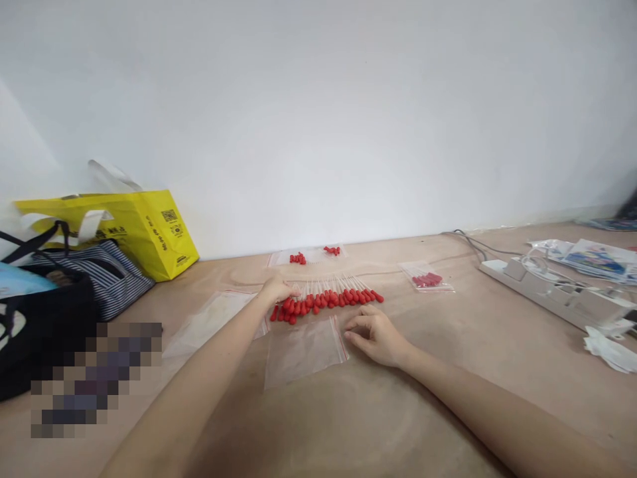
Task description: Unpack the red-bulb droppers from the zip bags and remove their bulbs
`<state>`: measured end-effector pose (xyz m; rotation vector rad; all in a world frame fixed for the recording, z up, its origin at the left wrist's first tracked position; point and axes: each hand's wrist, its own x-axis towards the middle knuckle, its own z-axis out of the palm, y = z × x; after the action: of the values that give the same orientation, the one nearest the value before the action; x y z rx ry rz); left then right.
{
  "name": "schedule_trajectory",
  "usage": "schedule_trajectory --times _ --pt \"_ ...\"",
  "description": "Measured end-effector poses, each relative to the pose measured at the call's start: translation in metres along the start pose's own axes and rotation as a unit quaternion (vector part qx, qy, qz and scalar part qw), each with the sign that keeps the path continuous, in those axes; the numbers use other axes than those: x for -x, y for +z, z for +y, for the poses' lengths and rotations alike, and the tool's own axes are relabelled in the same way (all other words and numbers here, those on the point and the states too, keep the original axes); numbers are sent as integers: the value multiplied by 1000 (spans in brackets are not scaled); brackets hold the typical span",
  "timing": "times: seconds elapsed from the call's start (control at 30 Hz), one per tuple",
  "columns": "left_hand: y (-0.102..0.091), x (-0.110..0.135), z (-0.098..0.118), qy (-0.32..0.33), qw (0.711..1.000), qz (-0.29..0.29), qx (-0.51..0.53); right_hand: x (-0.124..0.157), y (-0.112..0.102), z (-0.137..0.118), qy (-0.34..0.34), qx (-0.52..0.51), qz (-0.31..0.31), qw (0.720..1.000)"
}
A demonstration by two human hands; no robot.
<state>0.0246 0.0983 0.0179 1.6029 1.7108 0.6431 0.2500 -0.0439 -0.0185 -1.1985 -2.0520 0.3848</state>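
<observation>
A row of droppers with red bulbs point(328, 299) lies across the middle of the table, their thin pale stems pointing toward the wall. My left hand point(277, 291) is at the row's left end, fingers closed together on the stem of a dropper there; the fingertips are partly hidden. Just below the row, my right hand point(374, 335) rests near the table with its fingers curled and thumb apart, holding nothing. Beside it lies a flat clear zip bag point(303, 352) with a red-striped edge. More clear bags point(209, 325) lie under and beside my left forearm.
At the back, red pieces point(297, 258) lie on clear plastic by the wall. A zip bag of red pieces point(426, 279) sits to the right. A white power strip point(542, 292) with cables stands farther right. A yellow bag point(149, 232) and dark bags point(54, 318) occupy the left.
</observation>
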Motion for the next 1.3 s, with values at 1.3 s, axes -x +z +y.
schedule_trajectory --times 1.3 --pt "-7 151 -47 394 853 -151 -309 7 6 -8 -194 6 -85 977"
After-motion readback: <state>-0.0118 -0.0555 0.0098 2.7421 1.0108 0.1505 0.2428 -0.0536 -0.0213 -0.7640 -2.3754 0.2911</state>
